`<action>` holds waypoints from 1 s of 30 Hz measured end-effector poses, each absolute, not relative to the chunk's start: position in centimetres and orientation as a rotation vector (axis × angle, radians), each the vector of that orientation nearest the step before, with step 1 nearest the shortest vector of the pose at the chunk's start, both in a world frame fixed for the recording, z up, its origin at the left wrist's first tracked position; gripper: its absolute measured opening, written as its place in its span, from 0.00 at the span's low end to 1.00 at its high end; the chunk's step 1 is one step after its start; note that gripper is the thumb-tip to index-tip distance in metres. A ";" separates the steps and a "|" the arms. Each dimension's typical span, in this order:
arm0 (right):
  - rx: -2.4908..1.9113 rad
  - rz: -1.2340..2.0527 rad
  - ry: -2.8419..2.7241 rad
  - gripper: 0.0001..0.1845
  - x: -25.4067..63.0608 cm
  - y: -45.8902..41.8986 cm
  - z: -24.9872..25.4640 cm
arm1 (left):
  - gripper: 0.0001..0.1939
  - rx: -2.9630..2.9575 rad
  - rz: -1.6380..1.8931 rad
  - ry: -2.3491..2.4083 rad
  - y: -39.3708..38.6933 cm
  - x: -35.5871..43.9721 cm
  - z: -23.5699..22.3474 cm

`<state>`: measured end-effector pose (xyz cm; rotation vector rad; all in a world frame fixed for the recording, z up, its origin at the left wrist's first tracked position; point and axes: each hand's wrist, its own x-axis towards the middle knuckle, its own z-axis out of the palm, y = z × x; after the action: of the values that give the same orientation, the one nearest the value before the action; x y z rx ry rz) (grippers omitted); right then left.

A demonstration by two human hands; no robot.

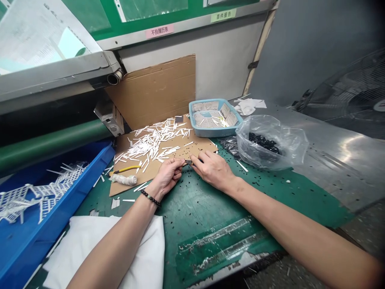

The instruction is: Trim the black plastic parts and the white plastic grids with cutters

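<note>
Over the front edge of the cardboard sheet (124,188), my two hands meet fingertip to fingertip. Between them is a small black piece (188,162), too small to make out its kind. My left hand (169,173), with a beaded bracelet (150,198) at its wrist, pinches one end, its other fingers curled in. The thumb and fingers of my right hand (215,170) close on the other end. Many thin white plastic strips (153,140) lie heaped on the cardboard behind my hands. Small black bits are scattered around on the green mat (198,212).
Left stands a blue bin (45,241) with white lattice pieces (45,194). A yellow-handled tool (128,168), a wrapped white roll (124,180) and a white cloth (150,241) lie nearby. Behind are a light-blue basket (215,131) and a clear bag (288,140) of black pieces.
</note>
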<state>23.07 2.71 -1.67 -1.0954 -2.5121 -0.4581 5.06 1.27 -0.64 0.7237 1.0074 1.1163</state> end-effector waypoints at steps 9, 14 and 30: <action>-1.129 -0.395 -2.457 0.13 22.9 2.8 -2.3 | 0.15 0.699 1.097 0.941 1.2 4.8 -0.7; -1.084 -0.366 -2.372 0.14 23.0 3.5 -2.8 | 0.14 0.598 1.082 0.890 1.4 4.5 -0.7; -1.106 -0.161 -2.304 0.12 23.7 4.3 -2.7 | 0.04 0.370 1.072 0.730 1.4 3.9 -0.2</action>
<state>23.66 4.32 -2.71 -1.1059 -2.3037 -0.1607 3.95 1.37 -0.21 0.3700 0.7301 1.0724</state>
